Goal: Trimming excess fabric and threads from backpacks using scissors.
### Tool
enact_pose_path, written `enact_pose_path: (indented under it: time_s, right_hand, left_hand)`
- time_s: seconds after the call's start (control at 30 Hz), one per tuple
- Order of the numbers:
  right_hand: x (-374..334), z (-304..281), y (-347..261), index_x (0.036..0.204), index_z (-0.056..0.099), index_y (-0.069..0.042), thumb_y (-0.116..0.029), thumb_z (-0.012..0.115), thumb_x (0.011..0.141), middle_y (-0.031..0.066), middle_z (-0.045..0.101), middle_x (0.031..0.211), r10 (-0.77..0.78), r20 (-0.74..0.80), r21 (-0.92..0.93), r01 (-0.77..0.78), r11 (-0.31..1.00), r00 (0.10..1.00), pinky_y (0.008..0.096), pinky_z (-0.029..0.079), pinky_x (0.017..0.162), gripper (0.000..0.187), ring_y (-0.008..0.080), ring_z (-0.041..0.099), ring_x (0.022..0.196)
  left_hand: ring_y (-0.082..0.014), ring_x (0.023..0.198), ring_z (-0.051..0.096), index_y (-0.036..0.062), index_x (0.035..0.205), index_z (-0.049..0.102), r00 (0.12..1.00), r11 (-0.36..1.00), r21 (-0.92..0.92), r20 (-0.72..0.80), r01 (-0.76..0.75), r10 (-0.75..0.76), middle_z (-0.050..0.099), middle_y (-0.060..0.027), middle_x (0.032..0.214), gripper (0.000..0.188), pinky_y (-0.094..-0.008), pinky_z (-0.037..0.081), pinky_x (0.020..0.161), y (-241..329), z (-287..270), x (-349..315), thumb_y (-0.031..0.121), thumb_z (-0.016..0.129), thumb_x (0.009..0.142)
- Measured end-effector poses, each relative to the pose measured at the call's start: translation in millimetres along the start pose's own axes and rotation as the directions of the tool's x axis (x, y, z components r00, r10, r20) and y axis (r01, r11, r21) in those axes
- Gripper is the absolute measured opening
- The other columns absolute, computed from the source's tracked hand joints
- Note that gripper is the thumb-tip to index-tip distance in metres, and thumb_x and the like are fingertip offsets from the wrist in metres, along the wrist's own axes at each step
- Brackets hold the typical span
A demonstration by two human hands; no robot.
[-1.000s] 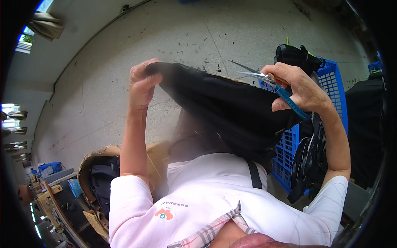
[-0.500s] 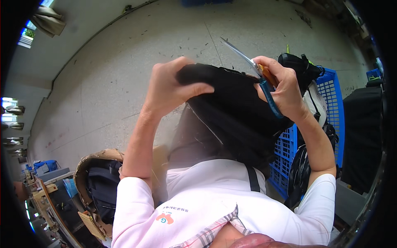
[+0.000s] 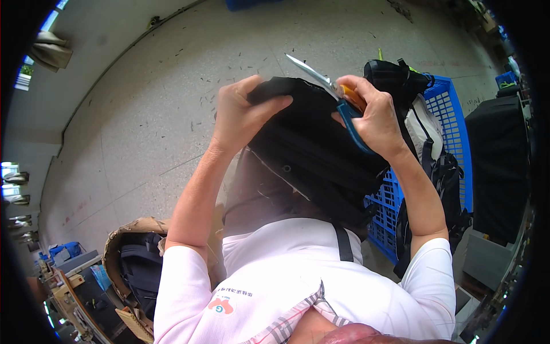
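A black fabric bag (image 3: 321, 132) is spread across my lap, its far edge lifted. My left hand (image 3: 245, 112) pinches that edge at its left end, thumb on the near face and fingers behind. In my right hand (image 3: 375, 117) is a pair of scissors (image 3: 356, 131) with one blue and one orange handle. Their silver blades point up and left, close beside the far edge of the bag. Some of the right fingers are hidden behind the handles. Pale thread ends show along the bag's edge and its left seam.
To my right stands a blue plastic crate (image 3: 451, 114) with black bags (image 3: 395, 77) and a white item (image 3: 423, 127) in it. At lower left, a cardboard box (image 3: 123, 229) holds a dark backpack (image 3: 140, 264). Dark scraps are scattered over the grey floor (image 3: 132, 126).
The scissors and my right hand have shifted left along the bag's edge, nearer my left hand. My left hand keeps its pinch. The whole view has moved slightly.
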State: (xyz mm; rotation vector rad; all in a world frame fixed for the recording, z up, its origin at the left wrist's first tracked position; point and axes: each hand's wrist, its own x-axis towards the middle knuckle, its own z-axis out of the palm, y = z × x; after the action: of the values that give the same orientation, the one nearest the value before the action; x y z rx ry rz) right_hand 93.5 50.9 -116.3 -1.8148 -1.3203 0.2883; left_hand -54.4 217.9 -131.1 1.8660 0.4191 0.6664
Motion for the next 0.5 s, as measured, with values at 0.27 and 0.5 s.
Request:
enact_pose_path:
  time_s: [0.27, 0.5]
  right_hand:
    - [-13, -7, 11, 0.108, 0.051, -0.001, -0.019, 0.075, 0.065, 0.0066, 0.059, 0.072, 0.083, -0.007, 0.048, -0.082, 0.995, 0.997, 0.0249, 0.048, 0.062, 0.052, 0.0155, 0.059, 0.065]
    - [-28, -79, -1, 0.107, 0.050, -0.010, -0.067, 0.067, 0.053, 0.0046, 0.049, 0.085, 0.026, 0.136, -0.177, -0.001, 0.984, 0.990, 0.0293, 0.045, 0.067, 0.080, 0.0180, 0.051, 0.076]
  left_hand:
    - [-0.0027, 0.067, 0.050, 0.0035, 0.083, 0.065, 0.990, 0.994, 0.019, 0.092, 0.108, -0.109, 0.059, 0.0046, 0.070, 0.014, -0.0172, 0.041, 0.063, -12, -6, -3, 0.006, 0.071, 0.070]
    - [-0.0076, 0.066, 0.054, 0.0001, 0.079, 0.065, 0.999, 0.978, -0.206, 0.033, -0.029, 0.036, 0.061, -0.0008, 0.070, 0.015, -0.0198, 0.043, 0.062, -12, -34, -2, -0.001, 0.066, 0.064]
